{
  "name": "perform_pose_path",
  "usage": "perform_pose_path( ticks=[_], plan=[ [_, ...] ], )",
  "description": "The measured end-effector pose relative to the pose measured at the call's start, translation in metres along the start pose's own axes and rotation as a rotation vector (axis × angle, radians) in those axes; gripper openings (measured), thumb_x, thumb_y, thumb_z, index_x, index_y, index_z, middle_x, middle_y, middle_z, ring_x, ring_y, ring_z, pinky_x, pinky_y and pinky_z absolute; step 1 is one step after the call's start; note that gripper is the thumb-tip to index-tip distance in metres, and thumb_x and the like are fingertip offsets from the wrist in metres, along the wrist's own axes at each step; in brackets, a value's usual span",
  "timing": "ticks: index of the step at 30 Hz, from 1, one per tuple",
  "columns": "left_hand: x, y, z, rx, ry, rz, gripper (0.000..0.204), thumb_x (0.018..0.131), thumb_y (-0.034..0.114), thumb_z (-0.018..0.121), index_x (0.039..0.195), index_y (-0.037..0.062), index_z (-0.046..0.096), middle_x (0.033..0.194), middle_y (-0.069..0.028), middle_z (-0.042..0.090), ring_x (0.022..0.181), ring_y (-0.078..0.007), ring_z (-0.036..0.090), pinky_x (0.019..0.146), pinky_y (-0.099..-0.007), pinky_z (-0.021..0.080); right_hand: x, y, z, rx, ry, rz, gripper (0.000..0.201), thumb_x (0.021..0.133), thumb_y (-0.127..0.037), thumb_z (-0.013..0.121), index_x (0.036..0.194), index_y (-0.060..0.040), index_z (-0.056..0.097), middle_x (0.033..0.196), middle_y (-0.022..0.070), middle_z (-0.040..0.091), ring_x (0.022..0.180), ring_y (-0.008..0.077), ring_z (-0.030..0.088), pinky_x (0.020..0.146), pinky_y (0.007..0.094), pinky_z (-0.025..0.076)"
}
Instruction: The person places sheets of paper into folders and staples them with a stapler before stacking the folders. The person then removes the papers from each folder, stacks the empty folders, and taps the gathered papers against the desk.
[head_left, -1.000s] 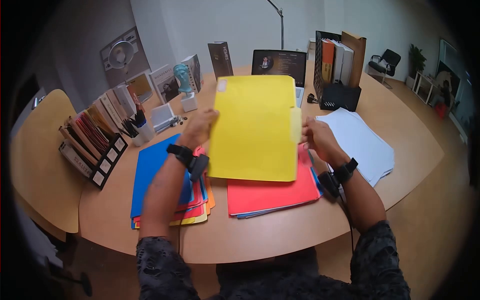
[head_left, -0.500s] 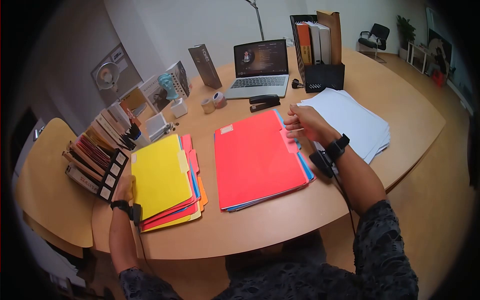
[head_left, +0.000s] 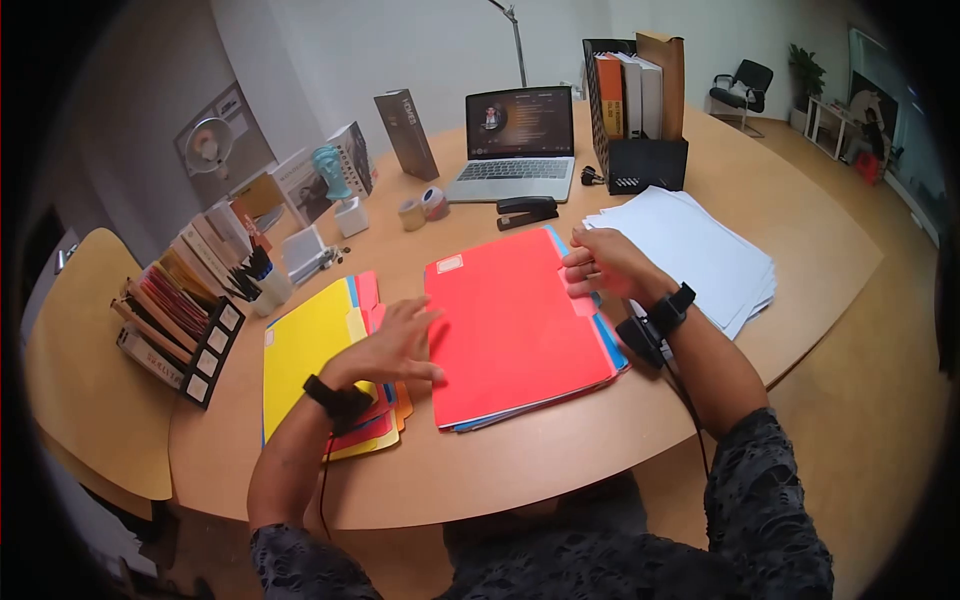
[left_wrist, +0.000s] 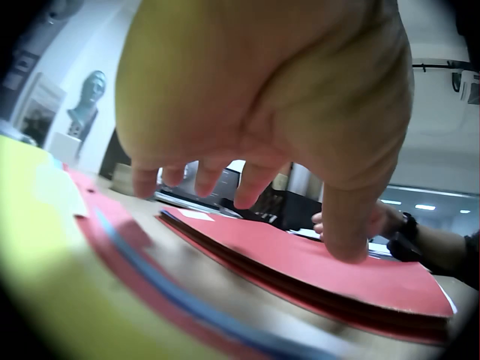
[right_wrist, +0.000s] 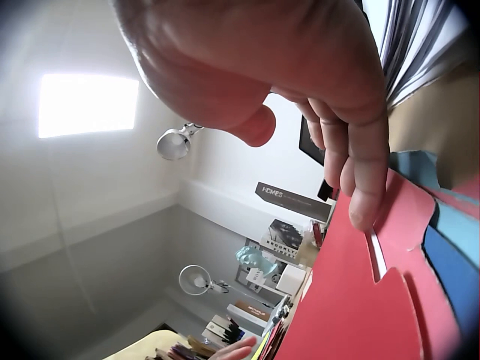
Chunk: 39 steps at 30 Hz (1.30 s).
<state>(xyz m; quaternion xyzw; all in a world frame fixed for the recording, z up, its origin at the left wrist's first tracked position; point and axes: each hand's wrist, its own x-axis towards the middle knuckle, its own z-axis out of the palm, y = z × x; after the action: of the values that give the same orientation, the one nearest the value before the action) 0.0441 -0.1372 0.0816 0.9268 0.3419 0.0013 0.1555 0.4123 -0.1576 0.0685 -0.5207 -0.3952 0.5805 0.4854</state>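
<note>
A red folder [head_left: 510, 330] tops the middle stack, with blue edges below it. My left hand [head_left: 392, 345] reaches over its left edge, fingers spread, holding nothing; in the left wrist view the hand [left_wrist: 262, 97] hovers beside the red folder [left_wrist: 315, 262]. My right hand [head_left: 612, 265] is at the folder's right edge by the tab. The right wrist view has that hand's fingertips [right_wrist: 363, 214] at the tab edge of the red folder [right_wrist: 345, 300], the thumb apart. Left of the stack, a yellow folder [head_left: 305, 345] lies on a second pile, partly under my left wrist.
White papers [head_left: 690, 255] lie right of my right hand. Behind are a stapler [head_left: 526, 211], tape rolls [head_left: 422, 208], a laptop [head_left: 515, 170] and a black file holder [head_left: 648, 165]. At the left stand a pen cup [head_left: 270, 288] and a book rack [head_left: 212, 350].
The yellow folder, earlier held up over the middle stack, lies on the left pile. My left hand let it go and moved right to the red folder. The right hand stayed near the tab.
</note>
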Motion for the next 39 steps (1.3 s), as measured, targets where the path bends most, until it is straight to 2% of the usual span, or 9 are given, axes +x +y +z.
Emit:
perform_pose_path(
  ticks=[6,8,14,16,20,29,35,37,39],
  plan=[
    [0.015,0.011,0.013,-0.034,-0.133,-0.015,0.098,0.074,0.055,0.077,0.147,0.0060,0.035,0.155,-0.0228,0.021,0.145,-0.0398,0.014,0.117,-0.0484,0.023,0.005,0.008,0.002,0.214,-0.058,-0.006,0.027,0.102,-0.029,0.048,0.102,-0.0019,0.051,0.091,0.0118,0.062,0.077,0.0195,0.062,0.073,0.0360,0.058],
    [0.018,0.008,0.012,-0.026,-0.122,-0.009,0.096,0.074,0.055,0.076,0.146,0.0055,0.037,0.155,-0.0225,0.022,0.144,-0.0397,0.014,0.117,-0.0481,0.023,0.008,0.011,0.002,0.099,-0.231,-0.021,0.034,0.099,-0.022,0.051,0.113,0.0092,0.052,0.090,0.0116,0.062,0.076,0.0206,0.063,0.073,0.0372,0.059],
    [0.068,-0.051,-0.002,-0.318,0.192,-0.107,0.060,0.090,0.037,0.063,0.137,0.0025,0.050,0.139,-0.0242,0.047,0.134,-0.0321,0.040,0.111,-0.0414,0.033,-0.016,0.009,0.034,-0.061,-0.230,-0.076,0.024,0.089,0.000,0.060,0.111,0.0105,0.058,0.097,0.0124,0.065,0.081,0.0151,0.066,0.068,0.0280,0.056],
    [0.089,-0.065,-0.009,-0.431,0.478,-0.219,0.038,0.094,0.019,0.054,0.128,0.0027,0.057,0.115,-0.0098,0.063,0.111,-0.0149,0.057,0.094,-0.0296,0.044,-0.016,0.009,0.035,-0.034,-0.227,-0.101,0.023,0.089,0.001,0.060,0.110,0.0096,0.059,0.096,0.0113,0.065,0.079,0.0137,0.065,0.067,0.0268,0.056],
    [0.125,-0.081,-0.021,-0.799,0.305,-0.261,0.019,0.089,0.006,0.049,0.099,0.0055,0.064,0.086,0.0002,0.062,0.075,-0.0085,0.058,0.064,-0.0246,0.044,-0.012,0.012,0.032,-0.028,-0.262,-0.123,0.023,0.088,-0.003,0.058,0.110,0.0029,0.058,0.095,0.0058,0.062,0.082,0.0100,0.061,0.073,0.0259,0.053],
    [0.122,-0.070,-0.038,-1.121,0.420,-0.367,0.016,0.089,0.004,0.047,0.095,0.0037,0.061,0.083,-0.0043,0.062,0.071,-0.0152,0.059,0.063,-0.0293,0.046,-0.025,0.000,0.037,0.042,-0.231,-0.203,0.031,0.098,-0.024,0.054,0.107,0.0042,0.061,0.093,0.0092,0.065,0.075,0.0125,0.062,0.070,0.0265,0.053],
    [0.103,-0.138,-0.035,-1.489,0.377,0.003,0.014,0.096,0.009,0.047,0.096,0.0077,0.061,0.087,-0.0004,0.063,0.073,-0.0113,0.060,0.068,-0.0292,0.050,-0.022,-0.012,0.020,0.081,-0.109,-0.213,0.040,0.100,-0.037,0.052,0.104,0.0020,0.062,0.099,0.0124,0.065,0.086,0.0160,0.063,0.072,0.0320,0.054],
    [0.066,-0.078,-0.043,-1.489,0.768,-0.148,0.007,0.091,0.003,0.051,0.089,0.0077,0.056,0.080,-0.0010,0.059,0.069,-0.0141,0.056,0.070,-0.0298,0.050,-0.014,-0.008,0.014,-0.233,0.048,-0.289,0.031,0.098,-0.032,0.055,0.104,-0.0022,0.061,0.100,0.0113,0.064,0.095,0.0135,0.059,0.073,0.0290,0.053],
    [0.055,-0.078,-0.037,-1.502,0.780,-0.146,0.007,0.091,0.003,0.051,0.089,0.0077,0.056,0.080,-0.0010,0.059,0.069,-0.0141,0.056,0.070,-0.0298,0.050,-0.009,-0.002,0.009,-0.284,0.024,-0.312,0.031,0.093,-0.029,0.061,0.107,-0.0007,0.062,0.100,0.0113,0.064,0.094,0.0144,0.059,0.077,0.0309,0.052]
  ],
)
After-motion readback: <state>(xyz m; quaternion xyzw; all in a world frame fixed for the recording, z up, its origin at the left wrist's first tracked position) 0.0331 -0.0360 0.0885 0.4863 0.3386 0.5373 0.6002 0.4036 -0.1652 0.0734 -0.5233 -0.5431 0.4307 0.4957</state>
